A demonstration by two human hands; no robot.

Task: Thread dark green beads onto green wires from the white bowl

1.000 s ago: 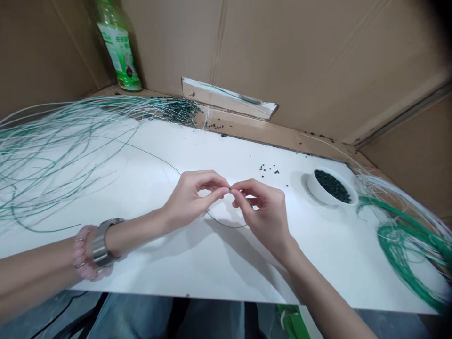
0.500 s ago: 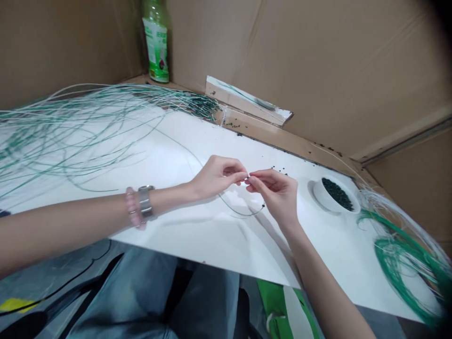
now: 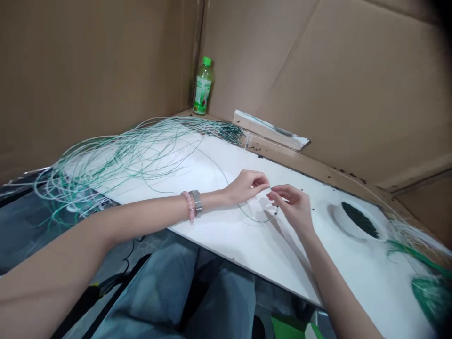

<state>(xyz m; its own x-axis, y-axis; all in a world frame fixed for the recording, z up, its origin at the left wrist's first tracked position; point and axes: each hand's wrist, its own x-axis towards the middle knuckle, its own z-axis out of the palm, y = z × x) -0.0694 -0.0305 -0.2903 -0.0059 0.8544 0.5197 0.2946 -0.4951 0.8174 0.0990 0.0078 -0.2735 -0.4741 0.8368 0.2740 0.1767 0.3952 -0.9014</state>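
Over the white tabletop, my left hand and my right hand meet nearly fingertip to fingertip, both closed in a pinch. A tiny bit of thin green wire appears to show between the fingertips; its details are too small to make out. The green wire passes behind my left hand and loops below both hands. Small black beads sit on it under my right palm. To the right of my right hand stands a white bowl filled with small dark green pieces.
A large bundle of green and white wires spreads across the table's left and over its edge. Coiled green wire lies at the right. A green bottle and a white-topped strip stand by the cardboard wall. Loose beads dot the back edge.
The camera view has shifted, so the scene sits lower and farther right. Both hands keep their pinch close together; the dark speck between the fingertips no longer shows clearly.
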